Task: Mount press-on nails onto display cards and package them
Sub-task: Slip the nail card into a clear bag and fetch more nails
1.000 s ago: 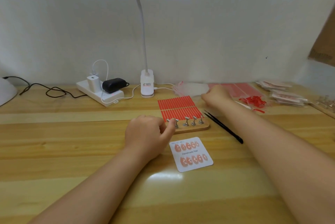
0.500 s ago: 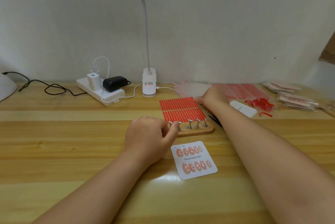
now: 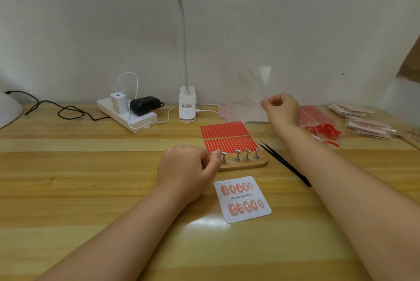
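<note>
A white display card (image 3: 242, 199) printed "Handmade Nail" lies on the table with two rows of pink press-on nails stuck to it. Just behind it stands a wooden nail stand (image 3: 243, 163) with several metal holders. My left hand (image 3: 186, 171) rests beside the stand's left end, fingers curled, thumb against the leftmost holder. My right hand (image 3: 280, 108) is raised at the back and pinches a clear plastic bag (image 3: 259, 83), lifted above the pile of clear bags (image 3: 241, 113).
A red adhesive strip sheet (image 3: 226, 136) lies behind the stand, black tweezers (image 3: 285, 162) to its right. Red peel scraps (image 3: 323, 130) and packed nail sets (image 3: 363, 121) sit at the far right. A lamp base (image 3: 187, 108) and power strip (image 3: 127, 115) stand at the back.
My right hand has lifted off the bag pile with one clear bag pinched in it. My left hand has stayed by the stand.
</note>
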Available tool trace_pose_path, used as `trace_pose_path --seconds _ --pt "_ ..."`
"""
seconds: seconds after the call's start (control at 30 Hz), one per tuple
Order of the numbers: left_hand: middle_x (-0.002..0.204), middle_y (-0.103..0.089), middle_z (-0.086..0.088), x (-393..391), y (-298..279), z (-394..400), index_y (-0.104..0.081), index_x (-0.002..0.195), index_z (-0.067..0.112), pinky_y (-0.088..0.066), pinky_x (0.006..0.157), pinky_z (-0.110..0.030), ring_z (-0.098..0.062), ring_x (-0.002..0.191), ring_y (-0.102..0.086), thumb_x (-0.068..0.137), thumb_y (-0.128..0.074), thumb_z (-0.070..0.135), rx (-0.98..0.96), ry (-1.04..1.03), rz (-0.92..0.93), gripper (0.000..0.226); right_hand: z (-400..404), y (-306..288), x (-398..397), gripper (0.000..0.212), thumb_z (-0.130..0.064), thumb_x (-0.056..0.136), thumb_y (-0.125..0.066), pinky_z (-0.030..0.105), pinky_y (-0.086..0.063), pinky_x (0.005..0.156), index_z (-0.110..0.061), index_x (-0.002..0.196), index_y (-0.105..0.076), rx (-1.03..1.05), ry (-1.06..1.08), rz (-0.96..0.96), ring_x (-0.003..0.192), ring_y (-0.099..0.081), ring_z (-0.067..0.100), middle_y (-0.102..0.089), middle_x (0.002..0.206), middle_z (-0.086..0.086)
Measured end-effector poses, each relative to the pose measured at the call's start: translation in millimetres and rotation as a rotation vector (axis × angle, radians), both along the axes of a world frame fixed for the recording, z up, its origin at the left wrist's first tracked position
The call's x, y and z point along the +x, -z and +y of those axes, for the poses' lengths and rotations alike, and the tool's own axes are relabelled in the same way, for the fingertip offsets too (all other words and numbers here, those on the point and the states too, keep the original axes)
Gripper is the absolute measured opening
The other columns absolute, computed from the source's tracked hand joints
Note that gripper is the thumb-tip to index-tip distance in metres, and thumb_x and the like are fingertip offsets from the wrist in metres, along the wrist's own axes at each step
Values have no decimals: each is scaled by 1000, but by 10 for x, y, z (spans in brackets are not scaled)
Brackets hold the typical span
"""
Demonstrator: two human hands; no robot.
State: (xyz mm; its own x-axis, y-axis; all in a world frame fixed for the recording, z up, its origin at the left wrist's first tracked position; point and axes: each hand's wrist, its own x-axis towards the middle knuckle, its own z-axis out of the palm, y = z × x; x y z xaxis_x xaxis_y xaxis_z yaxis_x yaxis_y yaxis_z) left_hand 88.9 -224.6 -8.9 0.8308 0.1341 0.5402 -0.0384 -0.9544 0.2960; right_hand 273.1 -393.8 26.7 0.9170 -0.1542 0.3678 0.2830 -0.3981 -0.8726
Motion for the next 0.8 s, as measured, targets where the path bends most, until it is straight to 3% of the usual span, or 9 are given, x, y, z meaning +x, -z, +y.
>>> trace_pose_path --seconds 0.1,0.2,0.33,0.4,0.5,0.57,0.63,0.7,0.8 --pt "53 -56 7 -6 -7 -6 -65 61 20 -22 52 -22 -9 55 -48 91 -34 51 0 -20 -26 54 -95 -114 -177 16 -22 85 -68 41 -55 82 -24 77 -55 169 -49 -11 84 -63 18 -63 86 -3" --pt "56 -53 8 -17 -5 -2 -58 60 19 -27 50 -25 -12 55 -48 92 -37 45 -86 -28 -77 47 -174 -143 -456 15 -15 84 -71 35 -57 78 -19 81 -57 282 -163 36 81 -65 18 -69 87 4" --pt "93 -52 10 -44 -44 -24 -59 102 19 -43 64 -23 -7 76 -50 93 -47 34 -274 -2 -187 21 -200 -174 -919 11 -13 86 -69 21 -52 65 -15 87 -58 309 -360 62 77 -68 11 -74 86 2" --pt "103 -50 11 -67 -65 -48 -52 119 19 -42 67 -18 -5 81 -52 90 -51 38 -446 15 -221 35 -178 -166 -1103 11 -11 87 -68 18 -51 61 -14 87 -57 315 -449 74 73 -68 8 -74 83 1" --pt "102 -54 18 -115 -137 -142 -43 127 27 -40 66 -15 7 84 -55 84 -57 50 -803 28 -187 51 -153 -100 -1350 10 -7 87 -67 17 -50 59 -11 86 -57 286 -591 83 69 -67 7 -73 77 -1" --pt "98 -63 14 -123 -178 -179 -48 127 22 -43 67 -18 7 85 -60 84 -60 48 -1057 70 -108 51 -137 -45 -1452 12 -3 86 -67 17 -50 58 -10 84 -57 294 -661 85 66 -65 5 -72 75 -1" --pt "93 -72 4 -122 -203 -200 -57 117 18 -49 70 -24 -7 87 -67 87 -62 36 -1246 150 -21 36 -135 9 -1494 13 -1 85 -67 16 -50 59 -10 84 -58 285 -688 92 67 -65 5 -71 72 -4" --pt "91 -74 -1 -140 -217 -218 -64 107 17 -54 75 -28 -14 87 -69 88 -63 20 -1270 203 -11 19 -145 47 -1506 12 -2 85 -67 19 -53 64 -11 88 -60 285 -711 116 73 -68 8 -71 75 -3" --pt "87 -74 -2 -165 -229 -238 -68 97 15 -53 65 -16 -8 78 -69 86 -65 10 -1224 235 -63 13 -162 83 -1501 22 -16 80 -74 28 -56 76 -11 99 -66 285 -740 178 86 -70 19 -74 90 6"
